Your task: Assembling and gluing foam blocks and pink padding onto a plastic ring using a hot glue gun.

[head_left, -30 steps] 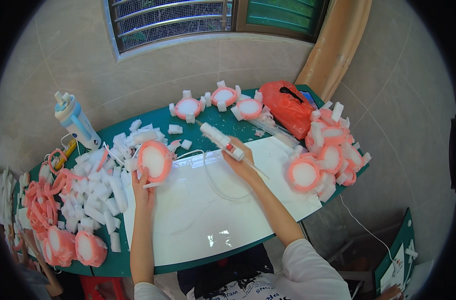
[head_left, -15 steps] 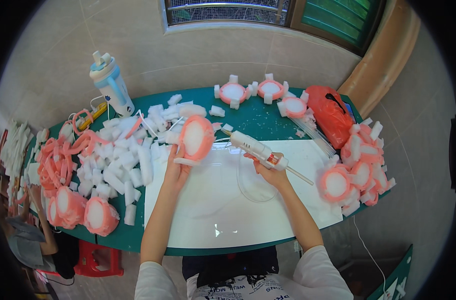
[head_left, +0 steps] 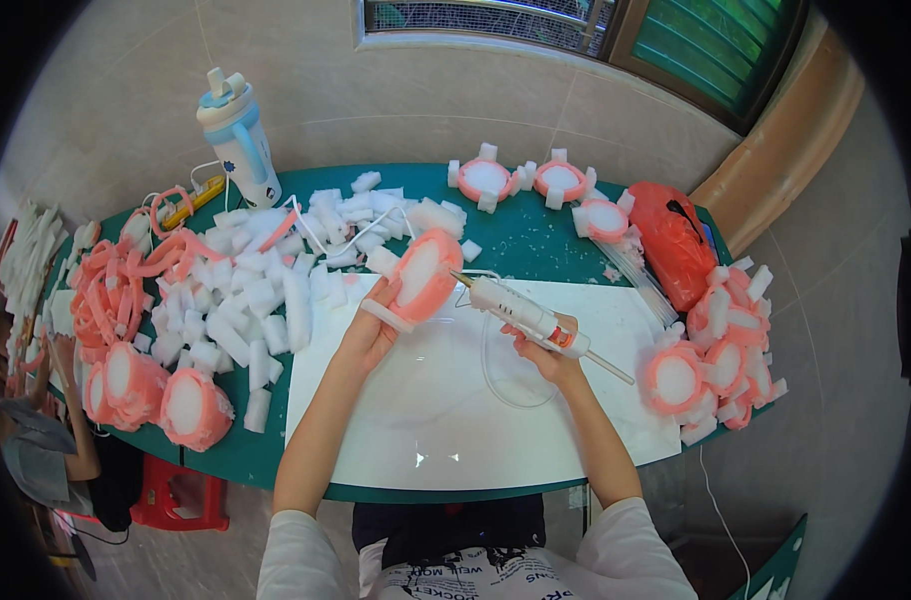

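Note:
My left hand [head_left: 369, 332] grips a round white foam disc with a pink foam rim [head_left: 438, 268], tilted up above the white board. Small white foam blocks stick out from its rim near my fingers. In my right hand [head_left: 548, 352] is a white hot glue gun [head_left: 511, 308], a clear glue stick poking out of its back end. The gun's nozzle [head_left: 463, 279] points left, at the right edge of the pink rim; whether it touches I cannot tell. My right fingers wrap round the handle, which they partly hide.
Loose white foam blocks [head_left: 238, 325] and pink foam strips [head_left: 106, 300] are heaped on the left. Finished-looking pink-rimmed discs [head_left: 676, 380] pile up at the right, near a red plastic bag [head_left: 668, 245]. A bottle [head_left: 241, 140] stands at the back left. Another person [head_left: 51, 440] sits far left.
The disc in my left hand has shifted right and turned, with a white block now showing on its upper left. The glue gun's nozzle has come up to the pink rim.

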Available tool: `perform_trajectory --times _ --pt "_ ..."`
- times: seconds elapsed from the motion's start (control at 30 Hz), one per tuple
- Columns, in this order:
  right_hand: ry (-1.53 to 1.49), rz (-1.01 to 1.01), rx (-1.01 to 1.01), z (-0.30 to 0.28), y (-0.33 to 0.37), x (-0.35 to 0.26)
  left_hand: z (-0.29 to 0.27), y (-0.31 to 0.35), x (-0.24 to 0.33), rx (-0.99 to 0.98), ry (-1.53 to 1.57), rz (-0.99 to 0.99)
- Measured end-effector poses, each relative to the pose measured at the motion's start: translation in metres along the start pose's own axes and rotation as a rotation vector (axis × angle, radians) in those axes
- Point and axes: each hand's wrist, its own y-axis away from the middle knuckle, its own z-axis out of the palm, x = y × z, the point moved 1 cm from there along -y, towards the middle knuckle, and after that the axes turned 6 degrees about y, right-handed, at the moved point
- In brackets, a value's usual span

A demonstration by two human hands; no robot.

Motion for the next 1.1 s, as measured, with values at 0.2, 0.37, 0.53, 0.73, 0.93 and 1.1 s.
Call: perform_trajectory --times 0.2,0.37,0.53,0.73,0.93,1.1 --pt "0.057 0.020 -0.056 -0.002 0.001 0.000 -0.002 0.000 0.000 -0.006 0.012 -0.040" --pt "0.018 0.040 -0.045 -0.003 0.001 0.002 -0.004 -0.001 0.000 -0.005 0.014 -0.041" --pt "-0.015 0.015 -0.039 -0.003 0.002 0.005 -0.005 -0.001 0.001 -0.007 -0.036 -0.062" --pt "-0.023 -0.012 -0.037 -0.004 0.003 0.012 -0.006 -0.003 0.001 -0.018 -0.031 -0.056" --pt "-0.134 0.089 -0.006 -0.002 0.004 0.014 -0.013 -0.006 0.002 -0.004 0.011 -0.047" --pt "0.025 -0.032 0.002 0.000 -0.001 0.006 -0.017 -0.006 0.004 0.009 0.018 -0.043"
